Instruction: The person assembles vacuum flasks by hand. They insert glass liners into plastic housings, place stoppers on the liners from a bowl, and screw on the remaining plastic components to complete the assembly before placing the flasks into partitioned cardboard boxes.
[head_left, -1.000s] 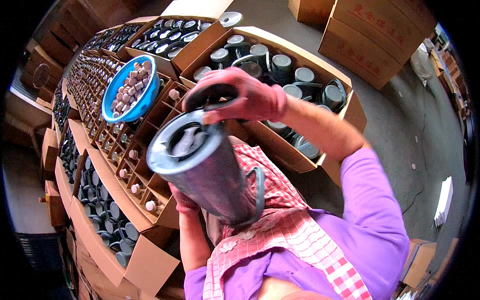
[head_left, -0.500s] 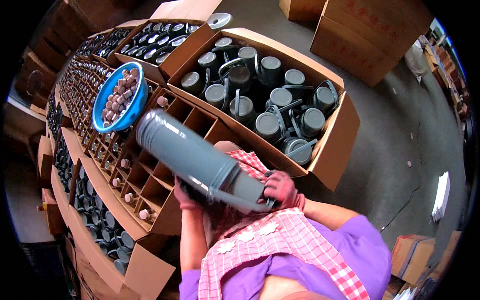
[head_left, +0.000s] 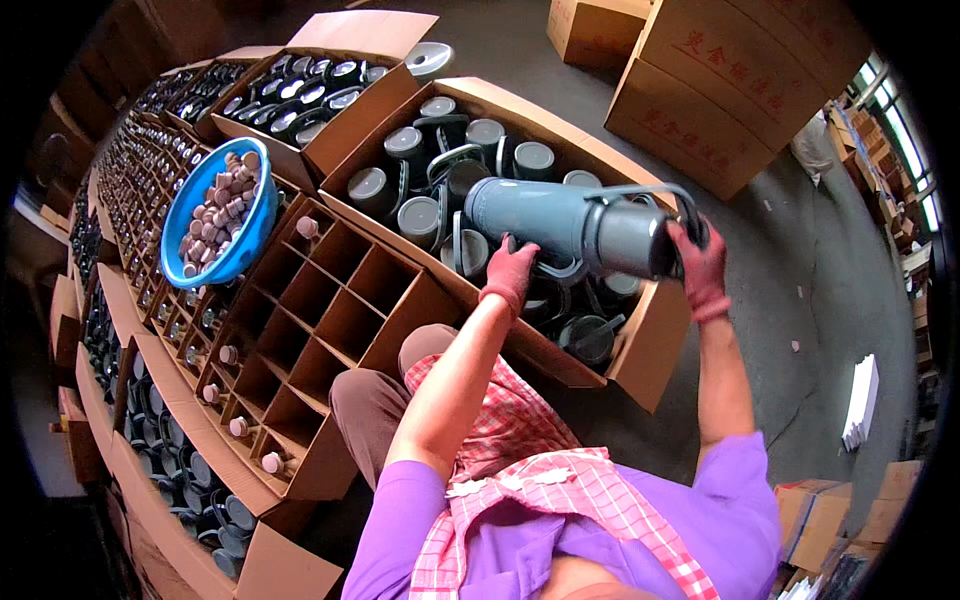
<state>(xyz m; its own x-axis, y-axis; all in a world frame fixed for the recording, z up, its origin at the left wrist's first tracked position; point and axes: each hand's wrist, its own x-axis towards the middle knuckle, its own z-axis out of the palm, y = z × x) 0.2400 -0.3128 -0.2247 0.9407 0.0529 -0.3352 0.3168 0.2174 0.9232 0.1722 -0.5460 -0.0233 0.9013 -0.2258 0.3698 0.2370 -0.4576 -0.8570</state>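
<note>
A grey-blue vacuum flask (head_left: 530, 215) with a side handle lies tilted on its side in the air above the big carton of flasks. My right hand (head_left: 702, 268), in a red and black glove, is closed round its dark cup-lid end (head_left: 640, 240), by the top of the carrying handle. With its fingers against the near side of the flask body, my left hand (head_left: 512, 272) holds it from below. Under the flask, several similar flasks stand upright in the open carton (head_left: 650, 355). Some of them are hidden by the flask and my hands.
To the left, a divided carton (head_left: 345, 300) has bare compartments and several capped bottle necks along its edge. A blue bowl (head_left: 262, 215) of small pinkish stoppers rests on the bottle cartons. Large closed cartons (head_left: 690, 110) are stacked at the far right.
The flask has moved from above the divided carton and my lap to over the flask carton on the right. It now lies more level, and both arms reach farther forward.
</note>
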